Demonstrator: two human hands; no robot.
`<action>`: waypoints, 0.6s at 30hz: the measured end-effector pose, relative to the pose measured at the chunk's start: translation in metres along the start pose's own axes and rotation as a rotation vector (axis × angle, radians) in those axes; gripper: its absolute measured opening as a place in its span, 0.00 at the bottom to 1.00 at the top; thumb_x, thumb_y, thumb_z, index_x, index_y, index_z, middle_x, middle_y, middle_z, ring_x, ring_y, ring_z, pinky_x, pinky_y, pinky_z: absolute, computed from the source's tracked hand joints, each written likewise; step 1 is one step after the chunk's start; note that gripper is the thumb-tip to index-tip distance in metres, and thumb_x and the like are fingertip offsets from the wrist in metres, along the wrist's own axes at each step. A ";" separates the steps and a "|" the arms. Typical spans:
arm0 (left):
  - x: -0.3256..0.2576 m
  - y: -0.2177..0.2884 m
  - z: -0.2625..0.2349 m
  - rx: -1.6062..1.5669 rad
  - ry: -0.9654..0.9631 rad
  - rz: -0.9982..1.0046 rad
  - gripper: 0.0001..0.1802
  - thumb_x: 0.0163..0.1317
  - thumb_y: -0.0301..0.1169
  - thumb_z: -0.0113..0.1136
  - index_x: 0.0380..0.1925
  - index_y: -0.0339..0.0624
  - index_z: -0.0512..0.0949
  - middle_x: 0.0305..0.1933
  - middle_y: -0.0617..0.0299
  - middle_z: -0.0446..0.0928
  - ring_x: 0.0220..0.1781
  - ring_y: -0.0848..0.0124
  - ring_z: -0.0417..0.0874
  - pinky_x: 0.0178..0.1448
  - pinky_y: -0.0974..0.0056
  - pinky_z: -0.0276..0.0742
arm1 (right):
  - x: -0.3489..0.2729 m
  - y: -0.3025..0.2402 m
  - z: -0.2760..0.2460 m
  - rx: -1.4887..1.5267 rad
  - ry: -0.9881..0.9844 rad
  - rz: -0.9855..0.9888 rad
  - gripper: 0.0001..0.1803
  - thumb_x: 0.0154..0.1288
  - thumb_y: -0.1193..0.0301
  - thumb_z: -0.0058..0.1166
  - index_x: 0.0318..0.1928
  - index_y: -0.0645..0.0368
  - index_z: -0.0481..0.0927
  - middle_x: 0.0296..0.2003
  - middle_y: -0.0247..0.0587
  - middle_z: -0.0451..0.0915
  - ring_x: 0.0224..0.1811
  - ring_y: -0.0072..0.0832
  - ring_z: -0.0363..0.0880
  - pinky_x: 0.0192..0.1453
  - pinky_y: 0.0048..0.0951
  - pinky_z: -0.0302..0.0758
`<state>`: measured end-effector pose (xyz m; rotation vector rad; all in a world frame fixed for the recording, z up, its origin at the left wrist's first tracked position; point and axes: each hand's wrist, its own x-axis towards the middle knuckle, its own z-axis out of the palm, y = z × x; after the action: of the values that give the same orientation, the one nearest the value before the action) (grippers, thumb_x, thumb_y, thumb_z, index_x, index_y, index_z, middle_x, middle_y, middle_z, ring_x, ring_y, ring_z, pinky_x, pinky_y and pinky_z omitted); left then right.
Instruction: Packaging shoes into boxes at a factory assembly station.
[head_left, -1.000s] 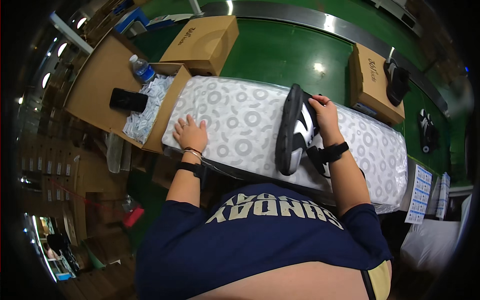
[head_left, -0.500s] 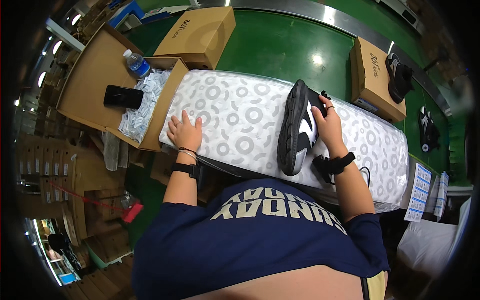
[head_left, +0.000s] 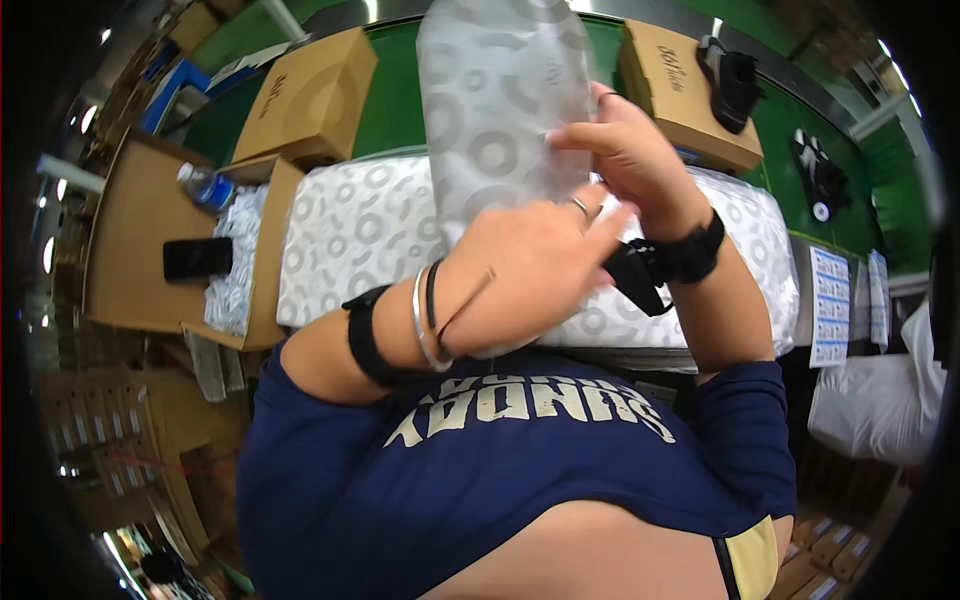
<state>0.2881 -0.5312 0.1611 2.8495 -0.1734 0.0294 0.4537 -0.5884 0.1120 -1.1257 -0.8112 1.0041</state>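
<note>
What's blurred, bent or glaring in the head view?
Head view: the left hand and raised patterned sheet look soft, probably motion blur; head view, left rim: lamps glare white; head view overall: corners fall to black and the patterned stack looks bowed by the fisheye.

A flat white stack (head_left: 345, 232) printed with grey rings wears crinkled, glossy clear plastic at its right end. Over the stack stands a thin grey-ringed sheet (head_left: 490, 105), smooth and probably paper, though blur clouds it. Left of the stack, an open brown cardboard box (head_left: 125, 230) looks matt; beyond the stack, the green tabletop (head_left: 392, 112) shines smooth.
</note>
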 end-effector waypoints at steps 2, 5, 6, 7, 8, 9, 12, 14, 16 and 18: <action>0.002 -0.004 0.005 -0.051 0.236 0.130 0.28 0.50 0.38 0.60 0.52 0.48 0.68 0.56 0.49 0.65 0.42 0.55 0.76 0.44 0.60 0.73 | -0.028 0.009 -0.042 0.161 0.253 -0.067 0.24 0.50 0.81 0.47 0.51 0.69 0.63 0.40 0.43 0.75 0.39 0.27 0.76 0.44 0.26 0.73; 0.025 -0.047 0.032 -0.051 0.246 0.112 0.27 0.48 0.41 0.60 0.51 0.49 0.70 0.58 0.48 0.64 0.48 0.52 0.72 0.51 0.56 0.69 | -0.091 0.069 -0.122 0.227 0.578 0.204 0.26 0.48 0.81 0.46 0.52 0.70 0.62 0.38 0.45 0.75 0.34 0.30 0.78 0.36 0.27 0.77; 0.031 -0.058 0.046 -0.016 0.164 0.011 0.27 0.48 0.44 0.60 0.50 0.51 0.71 0.59 0.48 0.63 0.53 0.50 0.69 0.56 0.52 0.65 | -0.109 0.082 -0.129 -0.019 0.635 0.405 0.27 0.47 0.81 0.49 0.53 0.70 0.63 0.34 0.42 0.75 0.27 0.26 0.75 0.28 0.25 0.74; 0.037 -0.062 0.059 0.115 0.090 0.016 0.29 0.46 0.46 0.60 0.50 0.52 0.71 0.59 0.47 0.63 0.57 0.48 0.65 0.59 0.47 0.59 | -0.121 0.108 -0.134 -0.030 0.873 0.481 0.28 0.46 0.79 0.51 0.52 0.70 0.64 0.29 0.39 0.75 0.22 0.23 0.71 0.22 0.22 0.69; 0.038 -0.065 0.071 0.258 0.024 0.004 0.30 0.45 0.49 0.60 0.50 0.53 0.72 0.59 0.46 0.62 0.61 0.46 0.60 0.62 0.42 0.52 | -0.115 0.103 -0.140 -0.063 0.891 0.416 0.29 0.46 0.78 0.53 0.53 0.70 0.63 0.29 0.40 0.75 0.22 0.24 0.71 0.25 0.23 0.70; 0.041 -0.070 0.081 0.235 -0.053 -0.017 0.32 0.44 0.52 0.59 0.51 0.55 0.71 0.61 0.46 0.60 0.64 0.44 0.54 0.62 0.36 0.45 | -0.108 0.095 -0.146 -0.100 0.914 0.348 0.31 0.45 0.78 0.54 0.53 0.71 0.62 0.29 0.41 0.74 0.23 0.26 0.72 0.27 0.23 0.71; 0.051 -0.066 0.099 0.223 -0.052 -0.032 0.33 0.44 0.52 0.59 0.52 0.57 0.70 0.63 0.46 0.57 0.65 0.45 0.52 0.63 0.38 0.43 | -0.063 0.058 -0.213 -0.516 0.928 -0.101 0.37 0.44 0.73 0.60 0.56 0.68 0.61 0.38 0.47 0.73 0.37 0.32 0.73 0.42 0.26 0.71; 0.054 -0.061 0.099 0.227 -0.102 -0.064 0.33 0.44 0.52 0.59 0.53 0.58 0.69 0.64 0.47 0.56 0.66 0.44 0.50 0.64 0.38 0.41 | -0.034 0.026 -0.238 -0.846 1.230 -0.211 0.38 0.44 0.68 0.63 0.55 0.68 0.63 0.43 0.53 0.72 0.45 0.37 0.72 0.48 0.29 0.70; 0.054 -0.058 0.100 0.234 -0.096 -0.051 0.34 0.43 0.52 0.59 0.53 0.58 0.69 0.64 0.47 0.56 0.65 0.43 0.51 0.64 0.38 0.41 | -0.012 0.023 -0.276 -1.083 1.548 -0.266 0.37 0.44 0.65 0.64 0.54 0.68 0.66 0.44 0.55 0.73 0.48 0.39 0.72 0.49 0.30 0.69; 0.055 -0.058 0.101 0.204 -0.119 -0.061 0.34 0.43 0.53 0.59 0.53 0.59 0.69 0.64 0.47 0.55 0.66 0.43 0.49 0.65 0.37 0.38 | 0.003 0.037 -0.318 -1.267 1.374 -0.180 0.34 0.46 0.62 0.63 0.51 0.71 0.68 0.45 0.58 0.73 0.49 0.43 0.73 0.50 0.31 0.70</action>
<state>0.3504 -0.5111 0.0500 3.0604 -0.1138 -0.1438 0.7358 -0.6873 -0.0031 -2.2761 -0.2680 -0.7133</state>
